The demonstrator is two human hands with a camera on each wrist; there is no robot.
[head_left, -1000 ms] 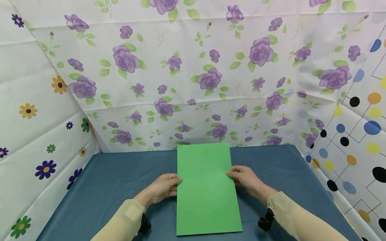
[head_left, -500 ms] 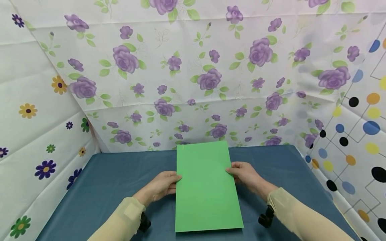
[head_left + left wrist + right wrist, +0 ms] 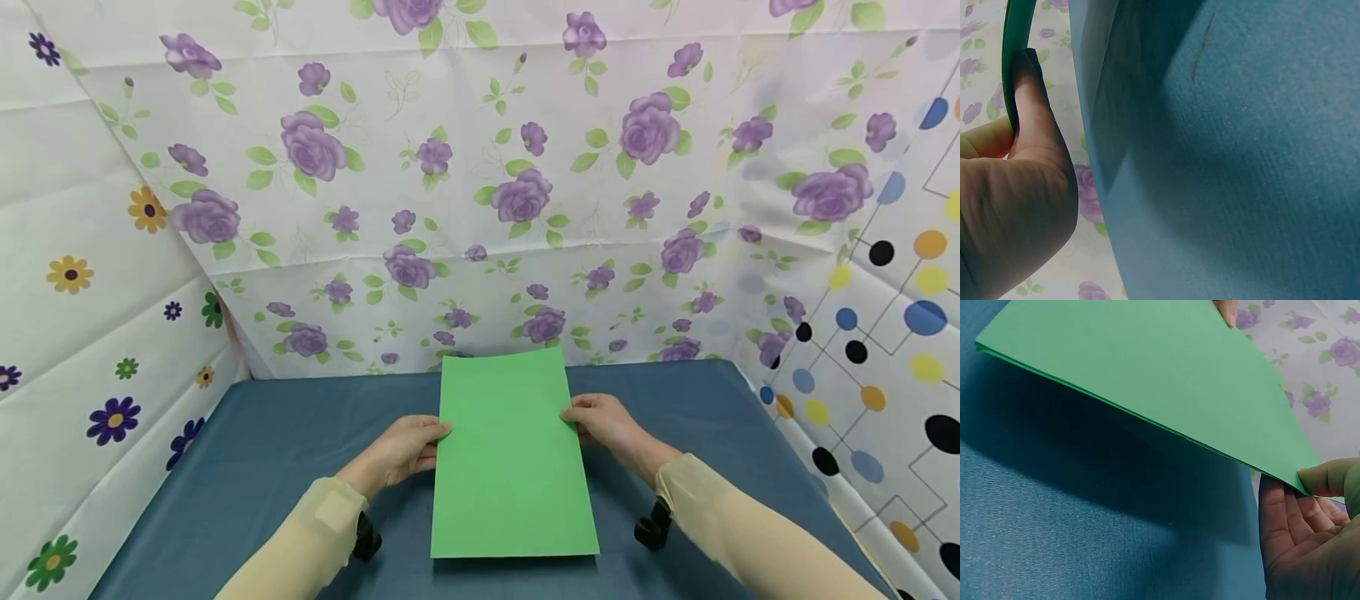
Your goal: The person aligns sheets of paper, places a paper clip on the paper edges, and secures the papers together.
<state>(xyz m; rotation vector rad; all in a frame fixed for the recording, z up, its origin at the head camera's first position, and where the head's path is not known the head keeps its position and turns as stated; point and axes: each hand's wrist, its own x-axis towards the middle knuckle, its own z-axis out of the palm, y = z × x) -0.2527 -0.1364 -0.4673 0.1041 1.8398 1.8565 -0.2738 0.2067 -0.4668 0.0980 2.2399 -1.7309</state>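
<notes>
A green sheet of paper [image 3: 512, 454] is held a little above the blue table [image 3: 262, 467], at its middle. My left hand [image 3: 408, 446] pinches the sheet's left edge, thumb on top. My right hand [image 3: 603, 425] pinches the right edge. In the left wrist view my thumb [image 3: 1032, 119] lies against the thin green edge [image 3: 1015, 37]. The right wrist view shows the green sheet [image 3: 1147, 381] lifted off the cloth, casting a shadow, with my right hand [image 3: 1310, 512] pinching its near corner edge.
Flowered sheets [image 3: 480, 192] wall the table at the back and left, a dotted sheet [image 3: 885, 333] at the right. Black wrist-camera mounts [image 3: 651, 527] hang under both sleeves.
Both hands have carried the green sheet slightly away from me and upward; its near edge has lifted off the table. The grips stay the same.
</notes>
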